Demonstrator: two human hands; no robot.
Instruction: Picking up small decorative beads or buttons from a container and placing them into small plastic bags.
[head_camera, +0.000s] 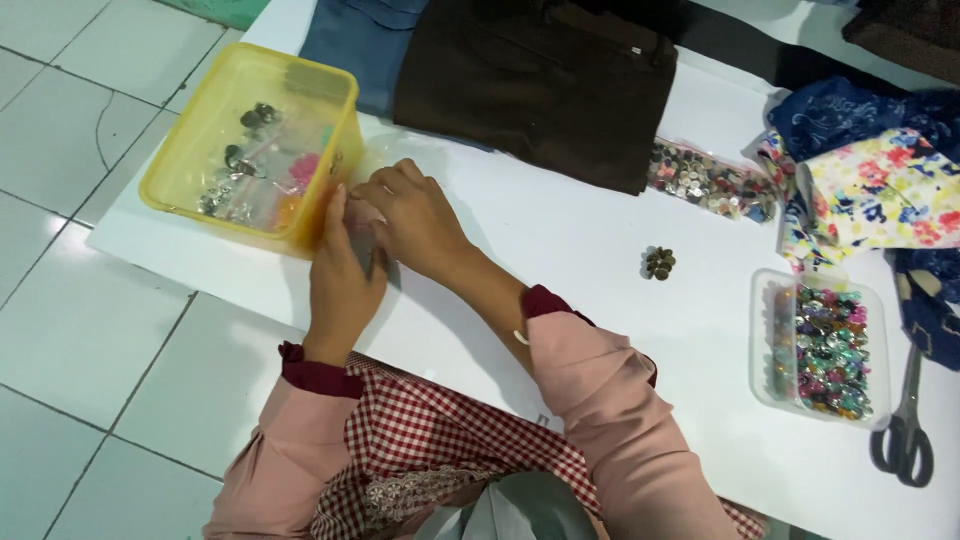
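Observation:
My left hand (340, 275) and my right hand (415, 215) meet at the left part of the white table (560, 250), right beside a yellow plastic tub (180, 150). Both pinch a small greyish clear packet (364, 245), which my fingers mostly hide. The tub holds metal fasteners and a few pink and orange bits in small clear bags. My left fingertips touch the tub's near right corner. Pink sleeves with dark red cuffs cover both forearms.
Folded brown cloth (540, 85) and blue cloth (350, 40) lie at the back. To the right are a clear bag of metallic buttons (705, 180), a small bronze button cluster (659, 263), a clear tub of coloured buttons (825, 345), scissors (905, 425) and floral fabric (880, 190).

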